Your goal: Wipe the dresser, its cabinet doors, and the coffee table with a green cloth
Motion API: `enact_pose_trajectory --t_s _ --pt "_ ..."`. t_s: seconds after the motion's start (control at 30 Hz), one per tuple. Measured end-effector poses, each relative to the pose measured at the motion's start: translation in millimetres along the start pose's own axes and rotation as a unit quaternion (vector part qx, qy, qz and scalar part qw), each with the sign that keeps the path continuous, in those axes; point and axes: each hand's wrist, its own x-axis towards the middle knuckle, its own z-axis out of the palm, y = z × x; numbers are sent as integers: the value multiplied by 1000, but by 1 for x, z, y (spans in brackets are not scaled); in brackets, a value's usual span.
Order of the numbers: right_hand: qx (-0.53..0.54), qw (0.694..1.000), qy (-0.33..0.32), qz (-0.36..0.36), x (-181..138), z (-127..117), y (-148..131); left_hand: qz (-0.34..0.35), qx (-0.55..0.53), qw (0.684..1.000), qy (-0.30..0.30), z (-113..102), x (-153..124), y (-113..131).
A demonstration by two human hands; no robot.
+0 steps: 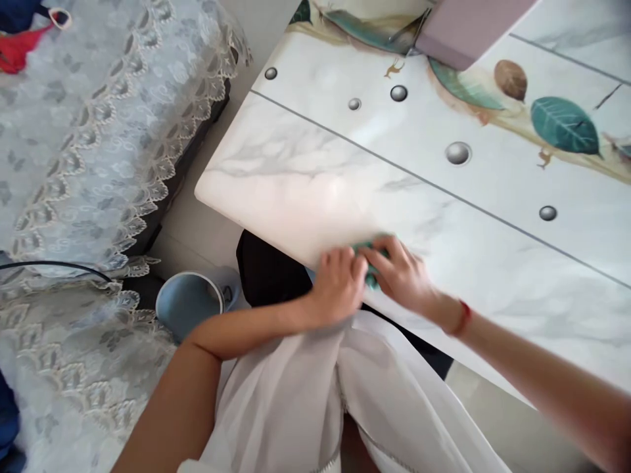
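Right at the near edge of the white, marble-patterned counter [296,197], the soft-looking teal-green lump [371,280] sits pinched under the right hand's [403,276] bent fingers, just right of the curled left hand [336,286] (its hold I can't tell), long axis hidden.

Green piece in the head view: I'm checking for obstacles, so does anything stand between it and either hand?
Nothing visible does. The right hand holds the green piece near the edge of the table; the left hand is close beside it. The hands partly hide it.
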Motion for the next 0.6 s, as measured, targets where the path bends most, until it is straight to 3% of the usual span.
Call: enact_pose_trajectory --t_s 0.07,0.13,0.2,0.27,0.33,0.4,0.5,0.6 --pt "-20 999 45 -5 -49 -3 -3 76 -45 996 7 9 -20 25" --pt "-30 998 53 3 -43 0 2 73 -60 995 -13 10 -10 19" --pt "-22 999 26 21 23 8 13 -7 -42 998 -36 1 30 -20" --pt "-9 998 -19 53 129 21 21 -124 -19 992 -27 -15 85 -83" --pt "4 997 -44 69 242 34 24 -259 -17 966 10 -31 141 -153" --pt "9 997 -54 59 331 41 21 -339 -21 940 27 -44 187 -213" --pt "3 997 -64 43 399 38 18 -359 -18 932 44 -53 229 -265" --pt "3 994 -69 82 408 32 13 -360 -23 932 40 -54 243 -280"
